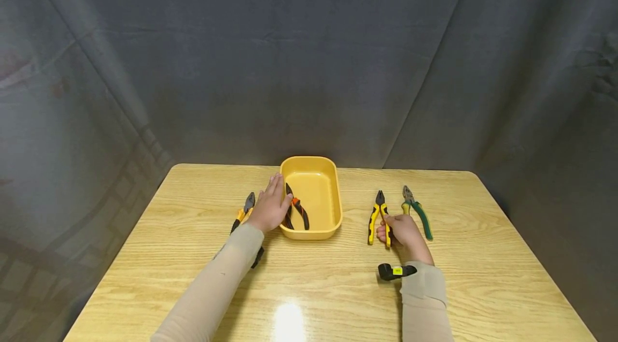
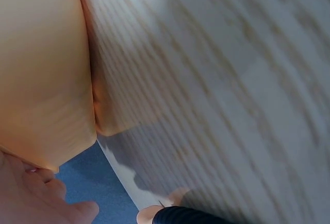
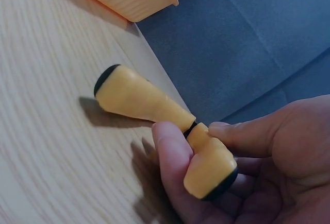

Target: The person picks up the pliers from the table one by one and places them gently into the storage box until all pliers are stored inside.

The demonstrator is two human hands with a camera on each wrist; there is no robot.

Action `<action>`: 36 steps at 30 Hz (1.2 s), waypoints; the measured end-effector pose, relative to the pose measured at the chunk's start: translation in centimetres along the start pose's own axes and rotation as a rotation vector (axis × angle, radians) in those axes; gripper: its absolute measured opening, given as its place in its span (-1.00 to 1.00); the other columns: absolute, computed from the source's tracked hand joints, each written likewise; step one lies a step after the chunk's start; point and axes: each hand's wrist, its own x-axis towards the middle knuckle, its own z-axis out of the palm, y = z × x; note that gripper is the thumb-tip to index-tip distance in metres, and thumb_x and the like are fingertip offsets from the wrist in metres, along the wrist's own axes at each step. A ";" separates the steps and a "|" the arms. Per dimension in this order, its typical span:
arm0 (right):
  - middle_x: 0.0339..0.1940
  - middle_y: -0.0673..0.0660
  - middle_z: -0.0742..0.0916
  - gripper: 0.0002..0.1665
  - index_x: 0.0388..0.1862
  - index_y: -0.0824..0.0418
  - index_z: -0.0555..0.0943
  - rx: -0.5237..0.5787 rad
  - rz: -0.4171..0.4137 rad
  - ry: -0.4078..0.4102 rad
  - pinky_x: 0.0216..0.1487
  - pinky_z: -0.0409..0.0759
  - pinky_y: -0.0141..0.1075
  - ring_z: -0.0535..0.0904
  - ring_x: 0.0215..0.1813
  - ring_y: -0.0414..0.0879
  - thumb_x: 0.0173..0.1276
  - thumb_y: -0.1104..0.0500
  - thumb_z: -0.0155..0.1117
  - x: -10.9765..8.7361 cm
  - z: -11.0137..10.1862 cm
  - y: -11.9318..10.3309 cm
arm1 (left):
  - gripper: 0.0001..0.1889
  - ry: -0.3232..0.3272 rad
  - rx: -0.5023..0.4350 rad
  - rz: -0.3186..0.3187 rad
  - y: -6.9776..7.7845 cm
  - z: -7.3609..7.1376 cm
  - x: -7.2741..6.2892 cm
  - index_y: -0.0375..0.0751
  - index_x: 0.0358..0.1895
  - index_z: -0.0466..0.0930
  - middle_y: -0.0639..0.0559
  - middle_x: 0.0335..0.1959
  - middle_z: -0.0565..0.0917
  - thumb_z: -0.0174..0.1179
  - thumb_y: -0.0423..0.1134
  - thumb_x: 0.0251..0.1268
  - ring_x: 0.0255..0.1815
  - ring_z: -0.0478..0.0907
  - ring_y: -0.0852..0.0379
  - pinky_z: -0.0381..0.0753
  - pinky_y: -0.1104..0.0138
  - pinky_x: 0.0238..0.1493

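With its fingers straight, the left hand [image 1: 269, 208] lies along the left wall of a yellow plastic bin [image 1: 333, 191]. In the left wrist view the fingers [image 2: 49, 188] rest against the bin wall [image 2: 44, 74]. Inside the bin, at its left side, is a pair of black-and-orange pliers [image 1: 296, 202]. The right hand [image 1: 404, 230] pinches one handle of a pair of yellow-and-black pliers [image 1: 374, 218]. Thumb and fingers close around that handle in the right wrist view; the other yellow handle [image 3: 139, 95] spreads away from it, casting a shadow on the table.
Right of the right hand lie green-and-yellow pliers [image 1: 422, 218]. Another pair of pliers [image 1: 249, 203] with orange-and-black handles lies partly hidden under the left forearm. All sit on a wood-grain table [image 1: 333, 283], with a grey curtain [image 1: 299, 63] behind its far edge.
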 end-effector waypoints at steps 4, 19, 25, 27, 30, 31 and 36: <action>-0.46 0.22 0.69 -0.55 -0.04 0.70 0.43 -0.001 0.001 0.014 -0.40 0.70 -0.36 0.65 -0.50 -0.17 0.70 0.25 -0.21 -0.2 0.0 -0.1 | -0.29 0.009 0.003 0.003 0.0 0.1 -0.1 -0.30 0.65 -0.25 -0.19 0.68 -0.16 -0.26 0.01 0.70 0.67 -0.28 -0.09 -0.13 -0.18 0.56; -0.41 0.29 0.71 -0.52 -0.04 0.74 0.46 -0.057 -0.066 0.020 -0.37 0.70 -0.35 0.66 -0.46 -0.15 0.70 0.26 -0.20 -0.2 0.2 -0.5 | -0.28 0.001 0.003 0.002 0.2 -0.1 -0.1 -0.29 0.65 -0.27 -0.18 0.68 -0.18 -0.27 0.02 0.70 0.68 -0.30 -0.08 -0.15 -0.17 0.57; -0.41 0.28 0.71 -0.52 -0.01 0.74 0.45 -0.067 -0.059 0.050 -0.36 0.70 -0.35 0.66 -0.46 -0.15 0.70 0.25 -0.19 -0.4 0.4 -0.9 | -0.28 -0.012 0.025 -0.006 0.3 -0.2 -0.2 -0.27 0.65 -0.30 -0.18 0.68 -0.20 -0.30 0.05 0.70 0.68 -0.30 -0.07 -0.16 -0.15 0.58; -0.39 0.28 0.70 -0.52 0.01 0.74 0.45 -0.065 -0.058 0.050 -0.35 0.70 -0.34 0.66 -0.45 -0.14 0.70 0.24 -0.19 -0.5 0.5 -1.0 | -0.28 -0.010 0.022 -0.004 0.3 -0.2 -0.2 -0.28 0.65 -0.30 -0.18 0.68 -0.20 -0.30 0.04 0.70 0.68 -0.30 -0.08 -0.15 -0.17 0.57; -0.39 0.28 0.70 -0.51 0.02 0.74 0.45 -0.067 -0.066 0.044 -0.34 0.70 -0.33 0.66 -0.44 -0.14 0.71 0.24 -0.20 -0.5 0.6 -1.0 | -0.29 -0.012 0.020 -0.011 0.4 -0.3 -0.3 -0.28 0.65 -0.30 -0.18 0.68 -0.20 -0.30 0.03 0.71 0.68 -0.31 -0.07 -0.16 -0.16 0.58; -0.39 0.27 0.70 -0.51 0.01 0.74 0.45 -0.069 -0.072 0.042 -0.34 0.70 -0.33 0.66 -0.44 -0.14 0.71 0.24 -0.20 -0.5 0.7 -1.0 | -0.29 -0.011 0.018 -0.012 0.4 -0.3 -0.2 -0.28 0.65 -0.30 -0.18 0.68 -0.20 -0.30 0.03 0.71 0.68 -0.32 -0.07 -0.16 -0.16 0.57; -0.38 0.27 0.71 -0.51 0.00 0.71 0.48 -0.085 -0.092 0.029 -0.32 0.71 -0.32 0.66 -0.43 -0.14 0.71 0.23 -0.20 -0.4 0.8 -1.0 | -0.28 -0.007 0.022 -0.017 0.3 0.0 -0.1 -0.28 0.65 -0.30 -0.18 0.68 -0.20 -0.29 0.03 0.70 0.68 -0.31 -0.07 -0.15 -0.16 0.58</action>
